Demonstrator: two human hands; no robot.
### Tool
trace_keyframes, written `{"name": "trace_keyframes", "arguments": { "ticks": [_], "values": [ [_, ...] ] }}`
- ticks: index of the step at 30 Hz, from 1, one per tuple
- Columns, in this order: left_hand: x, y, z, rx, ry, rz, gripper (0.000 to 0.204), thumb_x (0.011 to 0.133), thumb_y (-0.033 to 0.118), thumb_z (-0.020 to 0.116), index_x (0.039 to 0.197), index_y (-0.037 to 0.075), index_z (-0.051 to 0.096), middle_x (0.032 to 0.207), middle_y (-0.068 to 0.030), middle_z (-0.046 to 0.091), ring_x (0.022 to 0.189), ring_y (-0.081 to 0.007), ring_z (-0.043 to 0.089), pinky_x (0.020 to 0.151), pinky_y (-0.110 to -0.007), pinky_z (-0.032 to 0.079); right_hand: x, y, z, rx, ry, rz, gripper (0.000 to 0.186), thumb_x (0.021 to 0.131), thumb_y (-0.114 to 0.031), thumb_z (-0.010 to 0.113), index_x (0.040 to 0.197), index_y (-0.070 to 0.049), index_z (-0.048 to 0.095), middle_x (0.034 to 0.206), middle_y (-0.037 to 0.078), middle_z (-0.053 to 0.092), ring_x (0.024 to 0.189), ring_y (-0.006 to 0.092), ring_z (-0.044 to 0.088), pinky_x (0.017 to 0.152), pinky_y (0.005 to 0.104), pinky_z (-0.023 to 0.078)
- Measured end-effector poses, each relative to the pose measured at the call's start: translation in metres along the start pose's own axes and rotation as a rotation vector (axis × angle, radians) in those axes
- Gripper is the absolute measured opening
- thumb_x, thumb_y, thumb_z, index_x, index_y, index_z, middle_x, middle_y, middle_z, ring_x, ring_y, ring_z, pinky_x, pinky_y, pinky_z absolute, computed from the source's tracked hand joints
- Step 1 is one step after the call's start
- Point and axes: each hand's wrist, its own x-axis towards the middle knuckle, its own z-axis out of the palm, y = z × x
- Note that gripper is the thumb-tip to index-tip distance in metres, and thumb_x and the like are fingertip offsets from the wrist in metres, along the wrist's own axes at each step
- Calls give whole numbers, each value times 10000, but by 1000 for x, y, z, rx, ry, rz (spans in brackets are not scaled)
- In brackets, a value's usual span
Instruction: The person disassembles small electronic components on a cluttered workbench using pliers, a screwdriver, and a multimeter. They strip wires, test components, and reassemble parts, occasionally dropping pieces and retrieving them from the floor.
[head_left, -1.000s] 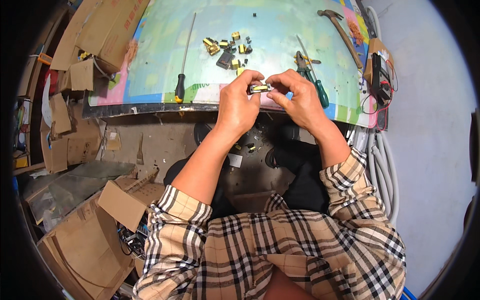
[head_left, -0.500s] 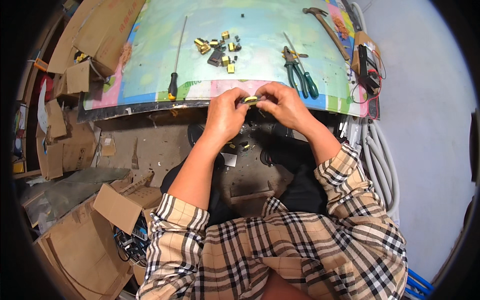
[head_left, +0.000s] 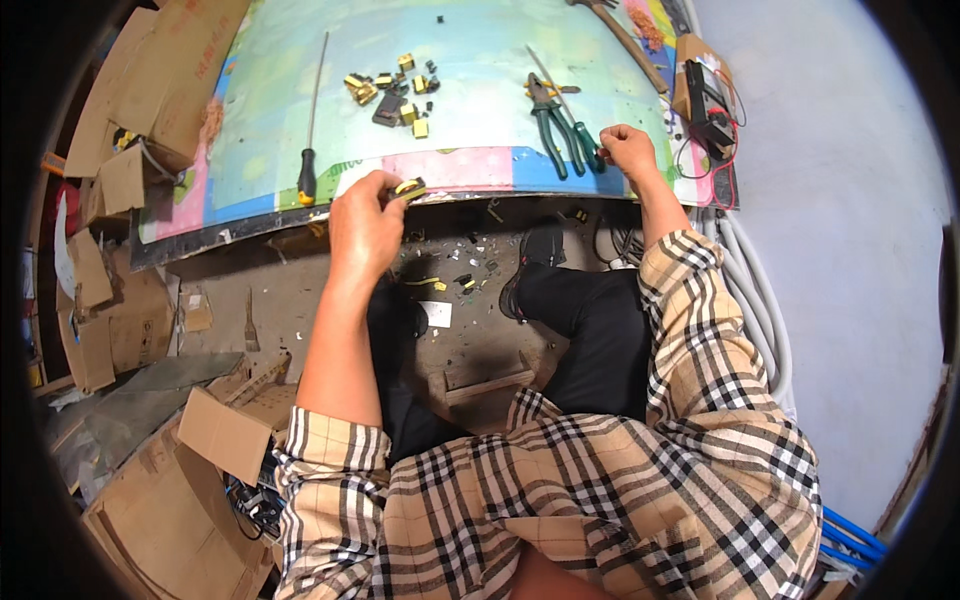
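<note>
My left hand (head_left: pixel 366 225) is closed at the table's front edge, pinching a small yellow-and-black transformer (head_left: pixel 408 188) between thumb and fingers. Off to the right, my right hand (head_left: pixel 630 152) has its fingers curled beside the green handle of a screwdriver (head_left: pixel 587 147). Whether the fingertips touch that handle or pinch something small, I cannot make out. Green-handled pliers (head_left: pixel 553 125) lie just left of it. Farther back on the table is a loose group of small yellow, black and copper-coloured transformer parts (head_left: pixel 388 108).
A long screwdriver (head_left: pixel 308 175) with a black-and-yellow handle lies at the left, a hammer (head_left: pixel 630 48) at the far right. A meter (head_left: pixel 708 118) with red and black leads sits at the right edge. Cardboard boxes (head_left: pixel 140 180) stand left; debris (head_left: pixel 465 280) litters the floor (head_left: pixel 300 300).
My hands have parted: the right has left the transformer and moved right to the screwdriver handle. The left keeps the transformer, lower left. The whole view has shifted, so table things appear farther left and up.
</note>
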Motion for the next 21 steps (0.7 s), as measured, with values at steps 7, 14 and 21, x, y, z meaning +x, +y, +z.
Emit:
{"name": "trace_keyframes", "arguments": {
  "ticks": [7,14,21],
  "values": [
    [-4,12,4,141,-127,89,175,776,58,653,942,0,655,863,-219,662,868,-405,633,768,-450,488,59,60,-60,-586,461,-197,337,862,-364,549,1015,-112,711,960,152,704,957,352,652,865,416,490],
    [4,-7,7,266,-199,124,182,801,14,643,981,-13,632,825,-176,673,785,-305,659,725,-375,493,138,82,-156,-1034,593,-320,503,840,-396,557,1206,-55,604,1136,315,576,1089,453,544,911,479,485],
    [125,-39,74,323,-298,13,182,800,2,642,976,-36,616,777,-165,652,716,-259,629,698,-346,482,385,122,-95,-1164,232,-63,815,850,-641,430,1379,-22,451,1366,335,437,1314,486,362,1116,474,276]
  ]
}}
